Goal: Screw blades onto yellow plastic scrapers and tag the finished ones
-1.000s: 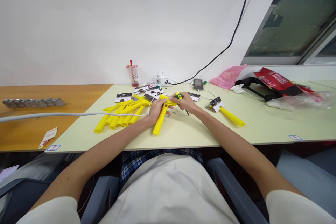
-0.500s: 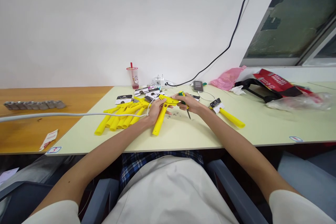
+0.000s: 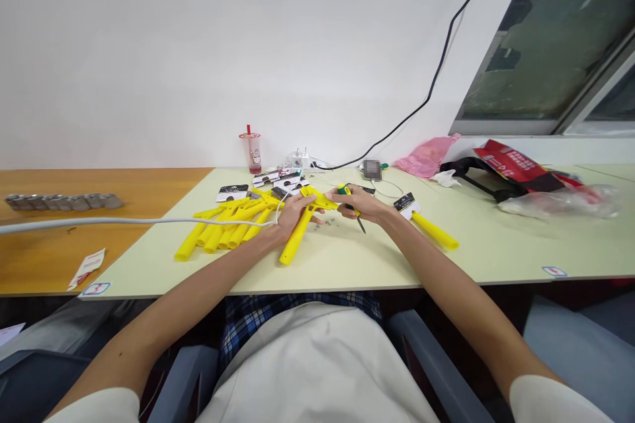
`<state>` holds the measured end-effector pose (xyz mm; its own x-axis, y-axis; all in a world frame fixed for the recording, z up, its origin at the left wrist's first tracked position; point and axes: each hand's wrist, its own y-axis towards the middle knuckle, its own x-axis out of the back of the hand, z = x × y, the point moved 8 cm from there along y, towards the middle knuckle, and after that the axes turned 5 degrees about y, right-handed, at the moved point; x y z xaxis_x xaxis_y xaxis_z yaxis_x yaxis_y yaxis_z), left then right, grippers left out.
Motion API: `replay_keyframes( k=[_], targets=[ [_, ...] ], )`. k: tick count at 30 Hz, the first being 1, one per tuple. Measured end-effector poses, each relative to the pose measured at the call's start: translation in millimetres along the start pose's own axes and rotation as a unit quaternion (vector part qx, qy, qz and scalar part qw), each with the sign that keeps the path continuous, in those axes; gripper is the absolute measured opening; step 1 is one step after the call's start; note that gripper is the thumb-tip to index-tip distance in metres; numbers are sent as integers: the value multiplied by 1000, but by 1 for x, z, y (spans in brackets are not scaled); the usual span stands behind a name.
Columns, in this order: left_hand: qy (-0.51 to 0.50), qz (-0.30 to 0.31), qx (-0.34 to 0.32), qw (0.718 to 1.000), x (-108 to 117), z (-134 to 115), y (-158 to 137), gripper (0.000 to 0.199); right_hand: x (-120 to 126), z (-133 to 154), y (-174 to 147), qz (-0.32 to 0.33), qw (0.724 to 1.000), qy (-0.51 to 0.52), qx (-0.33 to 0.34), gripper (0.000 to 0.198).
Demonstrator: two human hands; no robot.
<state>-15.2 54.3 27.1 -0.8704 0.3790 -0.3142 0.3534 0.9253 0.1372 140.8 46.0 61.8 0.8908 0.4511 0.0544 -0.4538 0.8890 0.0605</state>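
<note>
My left grip (image 3: 292, 211) is curled firmly round the head of a yellow handle (image 3: 297, 238), whose tube slopes down towards me from that hold, off the near side of the fingers. My right grip (image 3: 360, 201) is folded about a green-and-yellow screwdriver (image 3: 343, 191), while its thumb and fingertips reach the handle head's right end; from this feed I cannot tell how hard they press. Over the last second the screwdriver's shaft has swung further out, and its tip now points down and away, to the near right of the right grip, well apart from the handle. The tube's lower end has also drifted slightly left while both holds have stayed on the head. For the work in hand, I take that to mean the driver is only parked in the palm and the fingertips are handling the yellow piece. Small metal bits (image 3: 327, 222) lie on the worktop (image 3: 381, 264) between the two grips, too small for me to identify. More yellow handles (image 3: 238, 228) lie in a heap left of the left grip, and a labelled yellow tool (image 3: 434, 230) lies right of the right one. A white cable (image 3: 149, 220) runs in towards the left grip; I cannot tell whether it touches.
</note>
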Motion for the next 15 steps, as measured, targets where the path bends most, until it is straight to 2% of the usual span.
replay_keyframes(
  k=[3, 10, 15],
  targets=[
    [-4, -1, -2, 1000, -1, -2, 0, 20, -2, -1, -3, 12, 1000, 25, 1, 49],
    [-8, -4, 19, 1000, -2, 1, 0, 14, 6, -19, 9, -49, 996, 80, -13, 53],
    [-8, -7, 35, 999, 0, 7, 3, 15, 13, -24, 10, -72, 995, 67, -14, 50]
  ],
)
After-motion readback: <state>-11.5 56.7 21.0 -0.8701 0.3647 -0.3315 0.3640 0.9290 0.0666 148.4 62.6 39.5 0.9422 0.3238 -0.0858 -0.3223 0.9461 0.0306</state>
